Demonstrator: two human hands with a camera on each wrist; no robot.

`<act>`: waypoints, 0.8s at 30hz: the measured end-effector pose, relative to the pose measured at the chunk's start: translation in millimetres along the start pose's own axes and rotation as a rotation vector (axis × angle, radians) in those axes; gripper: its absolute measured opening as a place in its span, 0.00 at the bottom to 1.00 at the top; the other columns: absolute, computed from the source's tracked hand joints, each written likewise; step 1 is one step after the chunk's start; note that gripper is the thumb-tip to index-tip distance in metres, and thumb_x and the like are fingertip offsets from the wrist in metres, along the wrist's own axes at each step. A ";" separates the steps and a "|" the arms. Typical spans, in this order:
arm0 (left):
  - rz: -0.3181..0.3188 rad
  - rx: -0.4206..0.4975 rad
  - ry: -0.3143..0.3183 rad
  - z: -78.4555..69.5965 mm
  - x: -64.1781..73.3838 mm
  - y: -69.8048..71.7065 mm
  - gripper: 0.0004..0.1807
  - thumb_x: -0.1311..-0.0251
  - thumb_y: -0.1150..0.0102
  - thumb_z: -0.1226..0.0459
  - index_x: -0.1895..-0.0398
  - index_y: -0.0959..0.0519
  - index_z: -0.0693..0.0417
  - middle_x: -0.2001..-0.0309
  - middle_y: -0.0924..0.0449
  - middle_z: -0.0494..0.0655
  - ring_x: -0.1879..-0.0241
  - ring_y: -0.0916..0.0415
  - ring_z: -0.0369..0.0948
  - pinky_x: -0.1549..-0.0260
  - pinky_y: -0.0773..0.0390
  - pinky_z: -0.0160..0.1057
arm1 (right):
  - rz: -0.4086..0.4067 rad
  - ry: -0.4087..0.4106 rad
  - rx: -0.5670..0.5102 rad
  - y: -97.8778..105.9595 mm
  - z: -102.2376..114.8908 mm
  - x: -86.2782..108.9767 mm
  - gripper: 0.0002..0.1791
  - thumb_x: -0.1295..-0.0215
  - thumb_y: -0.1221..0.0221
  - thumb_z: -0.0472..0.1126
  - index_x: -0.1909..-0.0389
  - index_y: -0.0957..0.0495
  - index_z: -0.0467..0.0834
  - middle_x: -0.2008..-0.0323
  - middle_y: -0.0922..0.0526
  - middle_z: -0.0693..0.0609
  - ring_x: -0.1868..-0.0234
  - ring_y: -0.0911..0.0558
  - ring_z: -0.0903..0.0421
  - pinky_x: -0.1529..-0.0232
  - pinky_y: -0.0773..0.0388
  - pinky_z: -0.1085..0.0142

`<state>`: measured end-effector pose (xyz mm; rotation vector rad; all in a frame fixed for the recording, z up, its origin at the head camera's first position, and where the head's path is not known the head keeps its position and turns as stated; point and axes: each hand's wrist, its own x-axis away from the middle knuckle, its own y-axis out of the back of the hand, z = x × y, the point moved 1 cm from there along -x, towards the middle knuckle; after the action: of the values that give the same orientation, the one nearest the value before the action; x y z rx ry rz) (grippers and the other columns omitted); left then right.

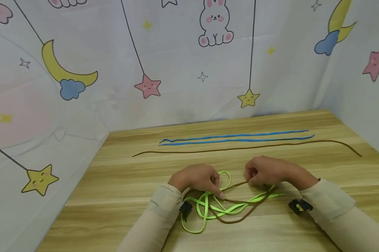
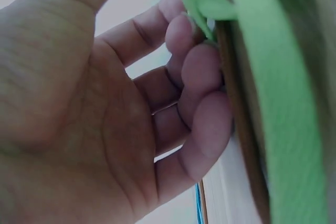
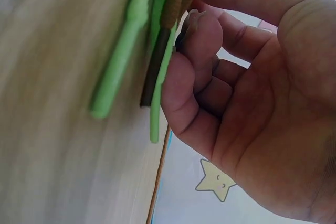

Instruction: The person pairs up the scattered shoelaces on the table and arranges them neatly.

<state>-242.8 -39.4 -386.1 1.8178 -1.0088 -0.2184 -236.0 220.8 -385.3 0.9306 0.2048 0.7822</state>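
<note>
A brown shoelace point(image 1: 236, 222) and bright green shoelaces point(image 1: 205, 210) lie in a loose tangle on the wooden table. My left hand point(image 1: 198, 177) is over the tangle's left side, its fingers curled, pinching the brown lace; a flat green lace point(image 2: 283, 98) passes close to the fingertips. On the other side, my right hand point(image 1: 268, 170) pinches the brown lace at the top of its loop, thumb and index finger together. Below the right hand's curled fingers, the right wrist view shows a dark lace tip point(image 3: 154, 69) beside green tips point(image 3: 113, 77). The pinching fingertips are partly hidden.
Behind the hands, two blue laces point(image 1: 239, 140) and another brown lace point(image 1: 208, 151) lie stretched across the wooden table point(image 1: 91, 203). A white patterned cloth point(image 1: 176, 108) hangs along the table's back and sides. Black wrist cameras point(image 1: 299, 207) sit at both sleeves.
</note>
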 end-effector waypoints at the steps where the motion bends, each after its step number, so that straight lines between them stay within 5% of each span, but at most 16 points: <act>1: 0.001 -0.005 0.000 0.5 0.0 -0.6 0.16 0.47 0.27 0.43 0.79 0.20 0.38 0.77 0.22 0.31 0.77 0.30 0.32 0.77 0.29 0.32 | 0.000 -0.001 0.001 -0.2 -0.5 -0.1 0.05 0.37 0.36 0.35 0.70 0.20 0.47 0.76 0.23 0.58 0.76 0.25 0.62 0.73 0.26 0.66; 13: 0.001 0.118 -0.090 7.8 -2.0 0.6 0.07 0.33 0.37 0.58 0.71 0.18 0.43 0.70 0.20 0.33 0.70 0.27 0.32 0.67 0.26 0.32 | -0.004 0.008 0.011 -0.5 -3.3 0.7 0.06 0.36 0.36 0.36 0.71 0.21 0.48 0.75 0.24 0.59 0.75 0.26 0.62 0.72 0.27 0.66; 20: -0.086 0.171 -0.135 10.8 -1.2 8.5 0.09 0.29 0.42 0.58 0.67 0.15 0.47 0.72 0.23 0.35 0.71 0.28 0.33 0.69 0.27 0.33 | -0.013 0.036 -0.030 0.1 -4.9 -1.9 0.05 0.39 0.33 0.38 0.64 0.20 0.46 0.73 0.23 0.58 0.71 0.24 0.61 0.68 0.25 0.66; 24: -0.123 0.295 -0.145 10.1 -0.4 10.9 0.12 0.28 0.43 0.58 0.64 0.16 0.54 0.75 0.23 0.41 0.75 0.29 0.34 0.72 0.28 0.34 | -0.004 0.044 -0.044 0.6 -5.9 -1.9 0.04 0.38 0.33 0.39 0.64 0.19 0.46 0.74 0.23 0.58 0.72 0.24 0.61 0.69 0.26 0.67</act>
<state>-254.5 -47.6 -382.0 2.1605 -1.0741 -0.2925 -240.5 223.5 -388.6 0.8720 0.2266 0.8013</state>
